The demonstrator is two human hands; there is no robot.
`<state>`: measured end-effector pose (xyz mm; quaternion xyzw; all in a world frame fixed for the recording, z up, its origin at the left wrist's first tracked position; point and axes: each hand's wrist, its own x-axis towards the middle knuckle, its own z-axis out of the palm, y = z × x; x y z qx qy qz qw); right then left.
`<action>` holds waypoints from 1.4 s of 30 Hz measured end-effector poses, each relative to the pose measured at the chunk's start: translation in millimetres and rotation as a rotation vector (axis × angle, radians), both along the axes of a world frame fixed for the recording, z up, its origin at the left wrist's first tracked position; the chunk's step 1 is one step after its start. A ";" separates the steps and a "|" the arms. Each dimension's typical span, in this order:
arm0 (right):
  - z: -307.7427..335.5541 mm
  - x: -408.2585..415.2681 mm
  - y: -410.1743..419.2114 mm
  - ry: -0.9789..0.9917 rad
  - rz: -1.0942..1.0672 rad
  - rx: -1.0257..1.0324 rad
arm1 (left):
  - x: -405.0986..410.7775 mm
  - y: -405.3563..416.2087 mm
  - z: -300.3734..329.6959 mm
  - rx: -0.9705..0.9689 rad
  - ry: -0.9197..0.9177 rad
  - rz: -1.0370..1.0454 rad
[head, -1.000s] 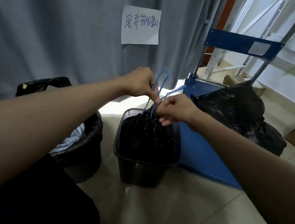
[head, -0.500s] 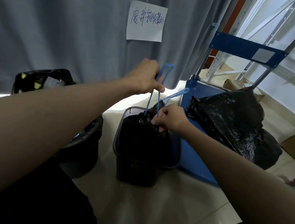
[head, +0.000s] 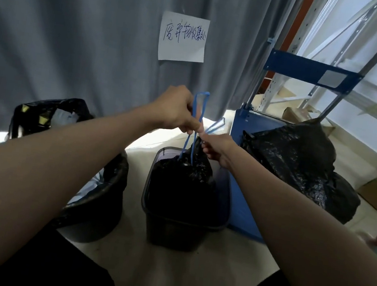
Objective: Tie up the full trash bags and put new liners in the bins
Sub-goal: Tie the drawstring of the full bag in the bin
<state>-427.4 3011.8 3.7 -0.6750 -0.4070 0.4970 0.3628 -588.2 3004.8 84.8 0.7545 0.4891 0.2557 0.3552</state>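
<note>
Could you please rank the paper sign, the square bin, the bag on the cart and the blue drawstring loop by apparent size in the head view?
1. Bag on the cart
2. Square bin, which sits nearer the camera, so these two are uncertain
3. Paper sign
4. Blue drawstring loop

A second ago both hands met just above the bag's mouth; since then the left hand [head: 177,112] has stayed up, pinching the blue drawstring loop [head: 198,110], whose two strands now run taut down into the black trash bag [head: 184,181]; the right hand [head: 218,149] dipped to the bag's gathered neck half a second ago and has now come back up beside the left, pinching the second blue loop [head: 213,129]; the bag's neck is drawn up higher above the square bin [head: 183,224].
</note>
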 end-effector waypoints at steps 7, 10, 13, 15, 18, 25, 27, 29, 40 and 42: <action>10.4 -3.9 1.6 0.195 0.032 0.162 | 1.8 2.5 -0.5 0.013 0.032 0.022; 23.7 3.2 -7.6 0.198 0.005 0.221 | -0.7 4.1 -0.1 0.014 0.000 0.037; 37.2 12.5 -19.4 0.300 0.059 0.266 | -2.3 5.6 1.1 0.011 -0.016 0.081; 43.9 16.4 -27.7 0.374 0.065 0.289 | -2.1 4.5 2.0 0.003 -0.033 0.108; 46.6 21.8 -35.8 0.395 0.034 0.251 | -0.6 2.5 7.7 -0.010 -0.066 0.098; 44.1 22.6 -59.5 0.163 0.130 0.182 | 13.8 -6.5 17.7 0.021 -0.131 0.007; 46.0 20.4 -62.5 0.116 0.183 0.186 | 20.8 -8.6 17.9 0.028 -0.136 -0.012; 47.7 17.3 -62.6 0.094 0.226 0.186 | 27.7 -10.7 18.2 0.025 -0.134 -0.023; 40.7 21.7 -60.8 0.130 0.218 0.257 | 42.8 -16.0 13.9 -0.035 -0.170 -0.094; 41.8 25.8 -60.3 0.144 0.261 0.258 | 41.7 -15.4 13.5 -0.030 -0.198 -0.094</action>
